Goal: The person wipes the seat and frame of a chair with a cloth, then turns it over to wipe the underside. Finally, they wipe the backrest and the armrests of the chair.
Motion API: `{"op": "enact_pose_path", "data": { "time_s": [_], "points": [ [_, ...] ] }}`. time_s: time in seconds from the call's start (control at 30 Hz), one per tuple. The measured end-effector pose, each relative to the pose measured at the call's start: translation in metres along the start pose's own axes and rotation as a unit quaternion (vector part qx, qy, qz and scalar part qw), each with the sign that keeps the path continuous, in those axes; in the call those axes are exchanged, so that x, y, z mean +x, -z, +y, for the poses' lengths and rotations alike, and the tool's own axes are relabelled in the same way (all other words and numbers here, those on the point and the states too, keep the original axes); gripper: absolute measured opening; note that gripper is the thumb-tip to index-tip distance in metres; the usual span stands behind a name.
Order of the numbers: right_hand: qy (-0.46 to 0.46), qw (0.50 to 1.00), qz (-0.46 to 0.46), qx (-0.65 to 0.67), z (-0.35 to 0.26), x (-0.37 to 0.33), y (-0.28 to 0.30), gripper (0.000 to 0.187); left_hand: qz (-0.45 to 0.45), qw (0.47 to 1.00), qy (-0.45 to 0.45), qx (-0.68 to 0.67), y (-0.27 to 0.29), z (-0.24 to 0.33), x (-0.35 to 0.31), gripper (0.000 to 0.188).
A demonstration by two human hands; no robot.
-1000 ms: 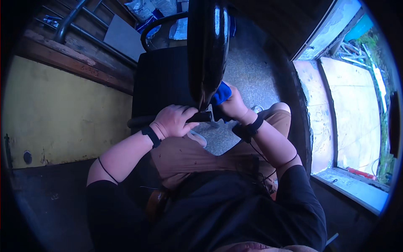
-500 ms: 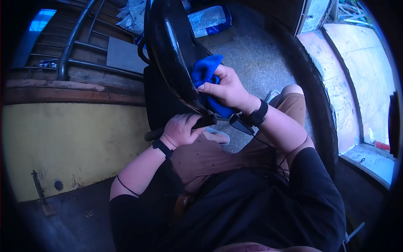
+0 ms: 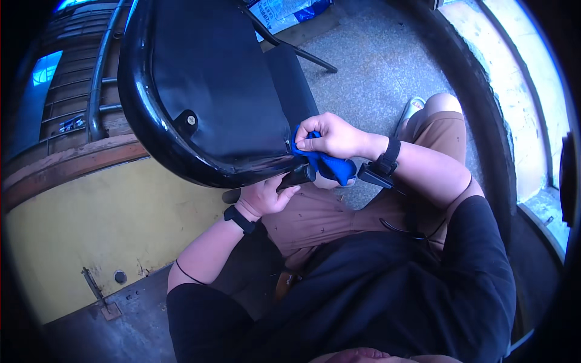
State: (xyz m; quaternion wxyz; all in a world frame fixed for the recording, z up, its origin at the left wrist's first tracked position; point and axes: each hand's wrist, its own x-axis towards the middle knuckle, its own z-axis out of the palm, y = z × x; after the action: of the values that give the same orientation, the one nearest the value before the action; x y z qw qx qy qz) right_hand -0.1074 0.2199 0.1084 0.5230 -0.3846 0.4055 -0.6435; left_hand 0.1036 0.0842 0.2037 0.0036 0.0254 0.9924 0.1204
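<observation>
A black chair (image 3: pixel 212 78) with a padded panel and a glossy tubular frame is tilted in front of me. My left hand (image 3: pixel 264 196) is closed on the chair just below the frame's lower bend, beside a black tube end (image 3: pixel 299 176); the frame hides part of its fingers. My right hand (image 3: pixel 333 138) pinches a blue cloth (image 3: pixel 331 166) against the lower right corner of the frame. Part of the cloth hangs loose below the fingers. A screw-fixed tab (image 3: pixel 190 120) shows at the panel's edge.
A yellow panel (image 3: pixel 115 224) under a wooden ledge stands at the left, with metal bars (image 3: pixel 98 78) above it. A blue and white bag (image 3: pixel 281 13) lies on the speckled floor (image 3: pixel 369 66) beyond the chair. At the right is a raised dark edge (image 3: pixel 484 103).
The chair has swung left and turned, so its broad panel now faces me. My right hand and the cloth have moved down to the frame's lower corner. My left hand stays on the chair.
</observation>
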Motion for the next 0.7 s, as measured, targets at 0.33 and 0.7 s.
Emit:
{"op": "enact_pose_path", "data": {
  "time_s": [0.33, 0.7],
  "points": [
    [0.131, 0.989, 0.068, -0.011, -0.009, 0.005, -0.021, 0.015, 0.019, 1.0, -0.006, 0.015, 0.002, 0.002, -0.003, 0.047],
    [-0.014, 0.95, 0.189, 0.248, -0.001, 0.024, -0.017, 0.008, 0.046, 0.999, -0.009, 0.017, 0.003, 0.007, 0.0, 0.043]
  ]
}}
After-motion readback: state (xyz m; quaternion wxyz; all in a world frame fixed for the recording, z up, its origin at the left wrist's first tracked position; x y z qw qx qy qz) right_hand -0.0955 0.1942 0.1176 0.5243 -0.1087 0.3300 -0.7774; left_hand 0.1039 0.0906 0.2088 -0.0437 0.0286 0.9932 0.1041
